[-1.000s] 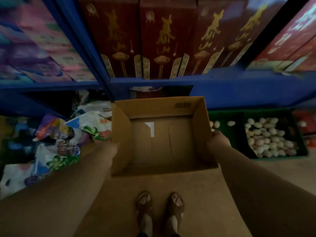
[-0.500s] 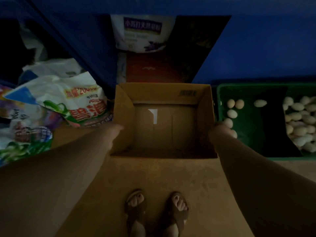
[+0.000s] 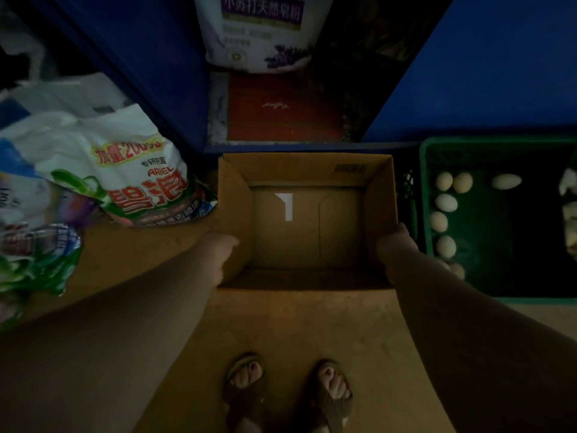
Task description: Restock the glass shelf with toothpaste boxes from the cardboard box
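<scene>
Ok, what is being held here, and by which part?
The empty cardboard box, by its two side walls: left hand on the left wall, right hand on the right wall. Fingers are hidden outside it.

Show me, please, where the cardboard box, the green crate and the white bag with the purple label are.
cardboard box (image 3: 296, 170): head view, far inner wall.
green crate (image 3: 490, 239): head view, bare floor.
white bag (image 3: 259, 42): head view, front, below the label.

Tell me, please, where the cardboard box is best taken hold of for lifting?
Take the box by its two side walls, near end, one hand from each side, where the left hand and right hand are. It sits upright, open and empty, seemingly too wide for one hand; bags crowd its far left, a crate its right.
</scene>
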`<state>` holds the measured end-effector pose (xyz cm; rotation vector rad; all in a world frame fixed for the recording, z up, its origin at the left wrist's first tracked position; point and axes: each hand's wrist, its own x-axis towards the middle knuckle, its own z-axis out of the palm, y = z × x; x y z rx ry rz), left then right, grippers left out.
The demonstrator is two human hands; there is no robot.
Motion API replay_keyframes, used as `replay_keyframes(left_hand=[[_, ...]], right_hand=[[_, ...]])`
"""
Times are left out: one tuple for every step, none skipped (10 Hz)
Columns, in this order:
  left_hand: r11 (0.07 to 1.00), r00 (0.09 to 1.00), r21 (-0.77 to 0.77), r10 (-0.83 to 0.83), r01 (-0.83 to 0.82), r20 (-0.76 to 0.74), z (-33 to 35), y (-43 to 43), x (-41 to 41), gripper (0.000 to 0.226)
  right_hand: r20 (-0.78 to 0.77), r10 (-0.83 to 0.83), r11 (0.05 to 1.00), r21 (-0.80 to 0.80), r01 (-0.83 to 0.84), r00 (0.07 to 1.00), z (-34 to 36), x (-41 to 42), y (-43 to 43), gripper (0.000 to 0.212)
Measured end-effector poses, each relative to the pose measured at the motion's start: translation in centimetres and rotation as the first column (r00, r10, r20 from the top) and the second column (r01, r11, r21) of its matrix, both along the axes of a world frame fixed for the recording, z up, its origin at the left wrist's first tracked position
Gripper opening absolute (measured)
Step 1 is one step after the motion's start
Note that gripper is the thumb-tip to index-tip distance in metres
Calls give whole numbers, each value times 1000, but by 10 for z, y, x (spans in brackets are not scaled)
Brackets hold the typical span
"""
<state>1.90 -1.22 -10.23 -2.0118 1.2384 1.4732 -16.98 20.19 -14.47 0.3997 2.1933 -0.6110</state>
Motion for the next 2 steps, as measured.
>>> replay_keyframes(left_hand=[[998, 999, -56, -43, 41, -30, 16, 6, -9, 51], [987, 989, -133, -109, 95, -98, 52, 16, -20, 57]], right_hand=[[-54, 119, 989, 96, -113, 991, 21, 2, -12, 65], [-108, 205, 977, 74, -198, 973, 59, 9, -29, 67]])
